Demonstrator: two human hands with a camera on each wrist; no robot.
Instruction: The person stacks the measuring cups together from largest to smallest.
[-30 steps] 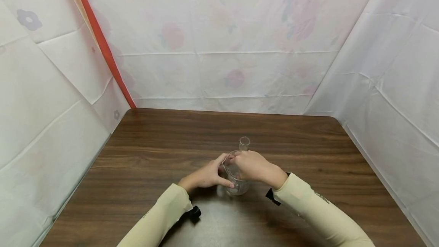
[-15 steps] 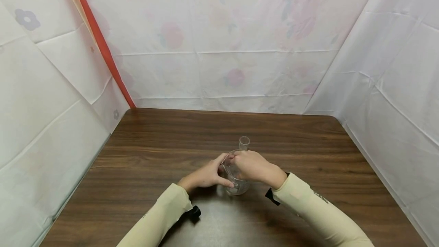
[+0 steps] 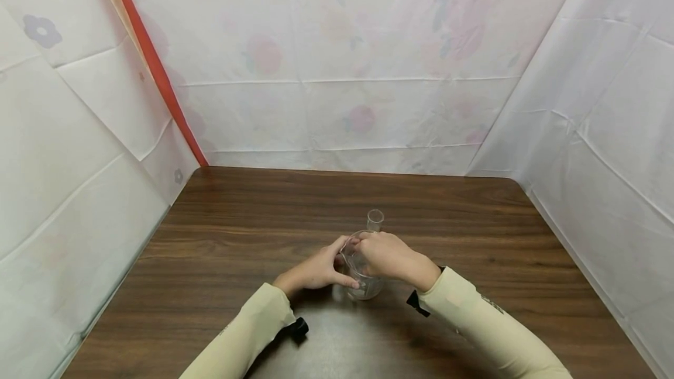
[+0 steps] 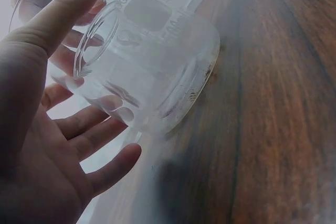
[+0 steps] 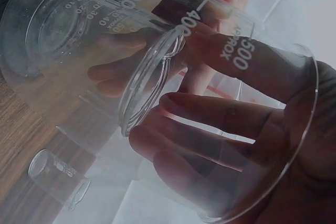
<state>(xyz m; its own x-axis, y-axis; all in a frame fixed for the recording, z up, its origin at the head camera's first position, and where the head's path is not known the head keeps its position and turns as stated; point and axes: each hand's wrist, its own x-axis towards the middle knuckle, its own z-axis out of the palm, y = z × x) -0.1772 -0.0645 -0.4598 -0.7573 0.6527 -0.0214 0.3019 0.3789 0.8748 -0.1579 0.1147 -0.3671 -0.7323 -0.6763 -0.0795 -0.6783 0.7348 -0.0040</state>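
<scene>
A large clear glass beaker (image 3: 367, 290) with white 500 ml markings stands on the wooden table in the head view. My left hand (image 3: 318, 268) grips its side, thumb in front and fingers curving behind. My right hand (image 3: 392, 256) reaches in through the mouth. Inside, a smaller graduated beaker (image 5: 86, 14) shows through the glass in the right wrist view. The right thumb and fingertips (image 5: 142, 136) pinch that inner beaker at its rim. In the left wrist view the inner beaker's rim (image 4: 79, 56) sits well inside the larger wall.
Close behind the large beaker stands another small clear glass beaker (image 3: 375, 221), seen also in the right wrist view. The dark wooden table (image 3: 237, 209) is bounded by pale floral sheets (image 3: 337, 75) at the back and both sides. A red strip (image 3: 158, 69) runs down the left corner.
</scene>
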